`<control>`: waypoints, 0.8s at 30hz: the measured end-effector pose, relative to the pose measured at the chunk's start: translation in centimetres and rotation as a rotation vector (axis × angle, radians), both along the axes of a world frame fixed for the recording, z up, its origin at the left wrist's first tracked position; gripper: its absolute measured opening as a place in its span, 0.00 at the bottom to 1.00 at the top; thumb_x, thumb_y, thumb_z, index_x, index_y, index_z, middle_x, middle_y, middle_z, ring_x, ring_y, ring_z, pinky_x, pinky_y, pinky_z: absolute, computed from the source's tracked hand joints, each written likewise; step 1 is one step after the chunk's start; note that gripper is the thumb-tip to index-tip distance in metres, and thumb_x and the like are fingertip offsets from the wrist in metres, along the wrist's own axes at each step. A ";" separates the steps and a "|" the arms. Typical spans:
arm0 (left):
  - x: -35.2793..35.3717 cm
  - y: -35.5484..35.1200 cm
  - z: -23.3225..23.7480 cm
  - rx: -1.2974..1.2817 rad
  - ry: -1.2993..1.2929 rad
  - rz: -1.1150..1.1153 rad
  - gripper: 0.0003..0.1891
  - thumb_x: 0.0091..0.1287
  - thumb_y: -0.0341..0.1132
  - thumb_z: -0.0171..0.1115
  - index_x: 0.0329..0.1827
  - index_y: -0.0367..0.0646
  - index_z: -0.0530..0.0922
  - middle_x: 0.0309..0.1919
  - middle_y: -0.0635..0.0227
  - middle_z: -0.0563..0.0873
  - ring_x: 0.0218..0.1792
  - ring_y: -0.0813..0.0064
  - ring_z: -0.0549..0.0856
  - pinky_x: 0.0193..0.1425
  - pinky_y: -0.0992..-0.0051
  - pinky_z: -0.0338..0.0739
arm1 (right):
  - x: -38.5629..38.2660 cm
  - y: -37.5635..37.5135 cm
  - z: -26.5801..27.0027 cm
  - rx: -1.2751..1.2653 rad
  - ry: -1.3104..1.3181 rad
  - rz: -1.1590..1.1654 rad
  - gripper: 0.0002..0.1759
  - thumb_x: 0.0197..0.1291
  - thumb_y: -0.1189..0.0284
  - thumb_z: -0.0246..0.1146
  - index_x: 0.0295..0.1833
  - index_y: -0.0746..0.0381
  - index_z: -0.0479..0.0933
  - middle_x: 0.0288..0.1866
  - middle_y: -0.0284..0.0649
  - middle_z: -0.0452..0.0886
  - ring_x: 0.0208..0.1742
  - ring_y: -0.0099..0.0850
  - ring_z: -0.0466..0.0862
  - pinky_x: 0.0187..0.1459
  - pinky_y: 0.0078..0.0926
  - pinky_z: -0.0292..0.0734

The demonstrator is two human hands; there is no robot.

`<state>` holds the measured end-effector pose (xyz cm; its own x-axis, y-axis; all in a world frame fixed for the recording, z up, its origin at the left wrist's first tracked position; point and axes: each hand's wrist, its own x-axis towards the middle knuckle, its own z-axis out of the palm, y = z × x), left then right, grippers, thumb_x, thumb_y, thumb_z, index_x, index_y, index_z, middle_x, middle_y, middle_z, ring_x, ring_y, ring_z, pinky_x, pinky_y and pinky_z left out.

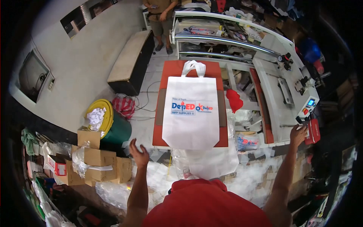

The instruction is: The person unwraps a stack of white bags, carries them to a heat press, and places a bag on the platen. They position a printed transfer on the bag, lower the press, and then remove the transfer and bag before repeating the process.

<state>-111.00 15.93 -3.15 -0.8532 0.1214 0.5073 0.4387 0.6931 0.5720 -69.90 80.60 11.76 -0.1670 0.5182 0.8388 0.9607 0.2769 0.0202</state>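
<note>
A white tote bag (191, 128) with blue and red printed logos and lettering lies flat on the red platen (166, 70) of a heat press, its two handles pointing away from me. My left hand (139, 152) hovers to the left of the bag's lower end, open and holding nothing, fingers spread. Far to the right, my right hand (298, 135) is at the machine's front edge, just below the control box (307, 108) with its lit blue display. Its fingers are extended beside a red box-shaped part (313, 131).
A green bin with a yellow rim (110, 120) and cardboard boxes (100, 160) stand to the left. A red cloth (234, 100) hangs right of the platen. Steel rollers (227, 42) span the machine behind. A person (160, 17) stands beyond a long bench (130, 56). Plastic and white sheets litter the floor.
</note>
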 end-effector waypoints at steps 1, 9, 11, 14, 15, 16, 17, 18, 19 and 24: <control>0.9 -2.1 -2.1 -0.057 -0.046 0.045 0.23 0.63 0.25 0.56 0.63 0.35 0.71 0.58 0.47 0.76 0.61 0.43 0.74 0.66 0.52 0.67 | 0.9 1.0 0.6 -0.195 -0.008 -0.069 0.25 0.63 0.65 0.64 0.61 0.68 0.71 0.59 0.57 0.77 0.58 0.56 0.78 0.56 0.53 0.75; 10.3 -16.2 -15.9 -0.340 -0.548 0.027 0.13 0.59 0.33 0.62 0.46 0.38 0.80 0.48 0.47 0.81 0.53 0.46 0.79 0.60 0.53 0.73 | 4.5 11.5 -0.3 -0.357 -0.128 0.440 0.17 0.56 0.67 0.67 0.47 0.66 0.78 0.41 0.56 0.83 0.46 0.57 0.83 0.49 0.53 0.77; 11.9 -19.5 -19.9 -0.495 -0.756 0.033 0.13 0.61 0.37 0.62 0.45 0.40 0.83 0.46 0.48 0.84 0.51 0.47 0.82 0.59 0.54 0.76 | 3.1 11.1 -0.2 -0.481 -0.263 0.277 0.21 0.58 0.62 0.64 0.50 0.68 0.77 0.45 0.60 0.83 0.49 0.58 0.83 0.54 0.52 0.78; 13.7 -22.3 -22.2 -0.754 -0.881 -0.192 0.17 0.65 0.43 0.55 0.38 0.40 0.86 0.44 0.49 0.88 0.48 0.51 0.86 0.58 0.57 0.78 | 0.5 10.1 -0.8 -0.609 -0.198 0.025 0.25 0.61 0.60 0.60 0.55 0.69 0.73 0.56 0.61 0.78 0.53 0.57 0.82 0.56 0.51 0.78; 14.2 -22.4 -21.5 -0.817 -0.928 -0.230 0.19 0.66 0.45 0.52 0.38 0.39 0.86 0.44 0.48 0.88 0.48 0.50 0.86 0.57 0.57 0.79 | -0.5 8.0 0.8 -0.630 -0.142 0.012 0.25 0.61 0.59 0.61 0.55 0.68 0.73 0.57 0.61 0.77 0.54 0.56 0.82 0.56 0.52 0.78; 14.3 -22.7 -22.1 -0.810 -0.927 -0.222 0.19 0.66 0.45 0.52 0.38 0.39 0.86 0.44 0.48 0.88 0.48 0.50 0.86 0.57 0.57 0.79 | -1.0 6.9 1.4 -0.626 -0.140 0.021 0.25 0.61 0.59 0.61 0.55 0.68 0.73 0.57 0.61 0.77 0.54 0.56 0.82 0.56 0.52 0.78; 14.7 -23.1 -22.9 -0.854 -0.892 -0.279 0.20 0.66 0.45 0.50 0.37 0.39 0.86 0.43 0.49 0.88 0.47 0.49 0.86 0.56 0.57 0.79 | -1.1 5.9 1.8 -0.600 -0.124 0.085 0.24 0.61 0.59 0.62 0.53 0.68 0.73 0.54 0.60 0.79 0.53 0.56 0.82 0.55 0.52 0.78; 15.5 -23.9 -23.5 -0.901 -0.860 -0.336 0.21 0.67 0.46 0.49 0.36 0.39 0.86 0.42 0.49 0.88 0.46 0.49 0.86 0.55 0.56 0.80 | -1.0 4.6 1.8 -0.578 -0.112 0.149 0.23 0.60 0.59 0.63 0.52 0.67 0.74 0.52 0.59 0.80 0.52 0.56 0.83 0.54 0.53 0.78; 16.0 -23.4 -22.8 -0.898 -0.868 -0.324 0.21 0.67 0.46 0.49 0.36 0.39 0.86 0.42 0.49 0.88 0.46 0.49 0.86 0.55 0.56 0.80 | -1.3 3.5 1.7 -0.581 -0.117 0.162 0.23 0.60 0.59 0.63 0.52 0.67 0.74 0.52 0.59 0.80 0.52 0.56 0.83 0.54 0.53 0.78; 15.0 -18.7 -22.9 -0.821 -0.970 -0.274 0.18 0.65 0.43 0.50 0.33 0.44 0.86 0.39 0.52 0.88 0.42 0.49 0.87 0.50 0.55 0.81 | -5.3 -2.6 1.5 -0.424 -0.140 0.388 0.21 0.57 0.57 0.69 0.45 0.63 0.77 0.40 0.49 0.83 0.42 0.53 0.84 0.46 0.55 0.77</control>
